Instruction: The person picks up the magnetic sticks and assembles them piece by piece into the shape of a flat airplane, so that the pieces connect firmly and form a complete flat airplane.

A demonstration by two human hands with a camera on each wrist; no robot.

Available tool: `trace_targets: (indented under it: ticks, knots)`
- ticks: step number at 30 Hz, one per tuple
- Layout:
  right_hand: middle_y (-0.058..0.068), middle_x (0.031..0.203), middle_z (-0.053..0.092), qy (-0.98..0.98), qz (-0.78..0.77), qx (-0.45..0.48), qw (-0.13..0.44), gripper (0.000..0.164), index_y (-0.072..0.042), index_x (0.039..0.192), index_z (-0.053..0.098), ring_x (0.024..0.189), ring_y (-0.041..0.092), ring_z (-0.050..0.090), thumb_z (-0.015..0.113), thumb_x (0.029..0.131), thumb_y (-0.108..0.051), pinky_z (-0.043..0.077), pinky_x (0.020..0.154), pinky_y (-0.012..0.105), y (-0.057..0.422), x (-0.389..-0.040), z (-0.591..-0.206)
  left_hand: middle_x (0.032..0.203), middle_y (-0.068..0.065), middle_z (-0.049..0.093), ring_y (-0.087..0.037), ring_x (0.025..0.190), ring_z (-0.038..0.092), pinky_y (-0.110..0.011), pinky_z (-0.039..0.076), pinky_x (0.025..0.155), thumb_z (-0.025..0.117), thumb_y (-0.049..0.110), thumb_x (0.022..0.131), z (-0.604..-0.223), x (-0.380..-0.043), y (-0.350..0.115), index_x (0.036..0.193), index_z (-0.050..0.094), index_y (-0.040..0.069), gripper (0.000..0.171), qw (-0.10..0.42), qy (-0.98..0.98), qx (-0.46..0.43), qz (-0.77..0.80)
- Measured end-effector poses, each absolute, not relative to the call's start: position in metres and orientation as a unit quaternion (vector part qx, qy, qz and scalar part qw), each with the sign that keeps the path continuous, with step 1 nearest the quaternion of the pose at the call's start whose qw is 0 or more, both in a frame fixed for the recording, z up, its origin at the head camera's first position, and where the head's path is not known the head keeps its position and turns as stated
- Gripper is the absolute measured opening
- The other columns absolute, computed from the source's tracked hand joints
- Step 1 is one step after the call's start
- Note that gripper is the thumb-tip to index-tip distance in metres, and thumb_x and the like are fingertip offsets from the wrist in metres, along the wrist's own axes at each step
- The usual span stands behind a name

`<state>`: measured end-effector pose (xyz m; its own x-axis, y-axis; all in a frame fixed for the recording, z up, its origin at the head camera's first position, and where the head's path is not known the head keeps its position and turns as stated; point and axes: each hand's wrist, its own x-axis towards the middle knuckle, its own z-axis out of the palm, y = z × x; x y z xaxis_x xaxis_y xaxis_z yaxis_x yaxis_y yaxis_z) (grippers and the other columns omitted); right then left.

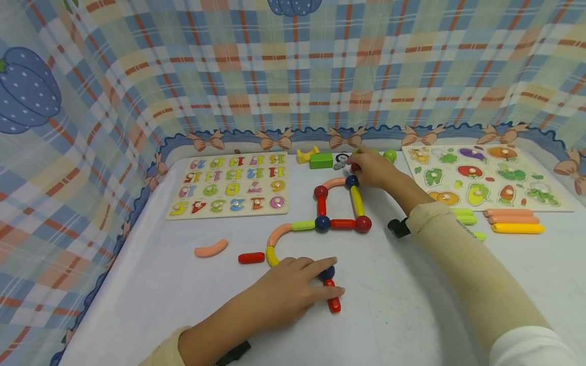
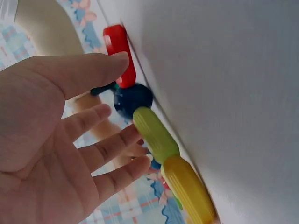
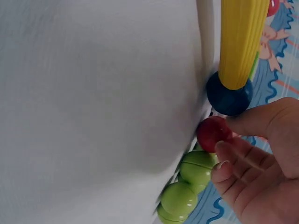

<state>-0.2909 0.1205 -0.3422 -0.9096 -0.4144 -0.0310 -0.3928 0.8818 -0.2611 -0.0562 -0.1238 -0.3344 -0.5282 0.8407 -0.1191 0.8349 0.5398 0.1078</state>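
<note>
In the upper centre of the head view, the right hand [image 1: 375, 170] grasps a red ball [image 3: 212, 134] between thumb and fingers, just beside a dark blue ball [image 1: 351, 181] at the far end of a straight yellow rod [image 1: 357, 202]. At lower centre, the left hand [image 1: 290, 287] is released, its fingers extended and its thumb over a red rod [image 1: 334, 303]. This rod adjoins another dark blue ball [image 2: 132, 101], followed by a lime-green rod [image 2: 156, 136] towards the lower right of the left wrist view.
</note>
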Motion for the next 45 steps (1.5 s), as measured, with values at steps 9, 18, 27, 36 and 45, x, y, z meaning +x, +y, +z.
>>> trace_targets:
  ticks: [9, 18, 27, 36, 45]
  knots:
    - [0.017, 0.102, 0.047, 0.976, -0.066, -0.193, 0.08, 0.033, -0.005, 0.11, 0.062, 0.087, 0.029, 0.044, 0.065, 0.077, -0.003, 0.045, 0.074, 0.04, 0.121, -0.275, -0.336, 0.141, 0.0, 0.031, -0.02, 0.117, 0.038, -0.035, 0.041, 0.09, 0.064, 0.03, 0.084, -0.337, -0.051, -0.123, 0.125, 0.05, 0.04, 0.044, 0.064, 0.871, 0.487, 0.023]
    - [0.009, 0.085, 0.059, 0.966, -0.099, -0.22, 0.093, 0.023, -0.002, 0.1, 0.065, 0.076, 0.024, 0.05, 0.066, 0.079, -0.01, 0.047, 0.069, 0.036, 0.139, -0.246, -0.336, 0.139, -0.001, 0.035, -0.016, 0.121, 0.038, -0.033, 0.037, 0.096, 0.065, 0.044, 0.079, -0.339, -0.054, -0.123, 0.122, 0.052, 0.034, 0.046, 0.079, 0.867, 0.49, 0.041]
    - [0.005, 0.077, 0.054, 0.963, -0.12, -0.219, 0.103, 0.023, -0.005, 0.095, 0.065, 0.071, 0.02, 0.048, 0.071, 0.077, -0.017, 0.047, 0.062, 0.03, 0.153, -0.184, -0.332, 0.137, -0.001, 0.039, -0.015, 0.121, 0.04, -0.032, 0.036, 0.097, 0.058, 0.051, 0.081, -0.341, -0.052, -0.122, 0.118, 0.055, 0.031, 0.041, 0.082, 0.873, 0.477, 0.056]
    - [-0.005, 0.081, 0.052, 0.916, -0.203, -0.284, 0.199, 0.025, -0.023, 0.093, 0.062, 0.076, 0.015, 0.049, 0.075, 0.073, -0.031, 0.046, 0.061, 0.026, 0.154, -0.12, -0.333, 0.137, -0.001, 0.038, -0.019, 0.122, 0.039, -0.033, 0.035, 0.097, 0.059, 0.044, 0.084, -0.339, -0.052, -0.121, 0.117, 0.055, 0.029, 0.037, 0.089, 0.872, 0.479, 0.056]
    - [-0.014, 0.096, 0.053, 0.81, -0.308, -0.381, 0.324, 0.026, -0.032, 0.1, 0.063, 0.088, 0.009, 0.05, 0.072, 0.076, -0.031, 0.048, 0.071, 0.024, 0.13, -0.074, -0.335, 0.142, 0.001, 0.031, -0.012, 0.124, 0.034, -0.03, 0.038, 0.094, 0.062, 0.045, 0.081, -0.342, -0.055, -0.125, 0.12, 0.052, 0.03, 0.043, 0.125, 0.871, 0.463, 0.105]
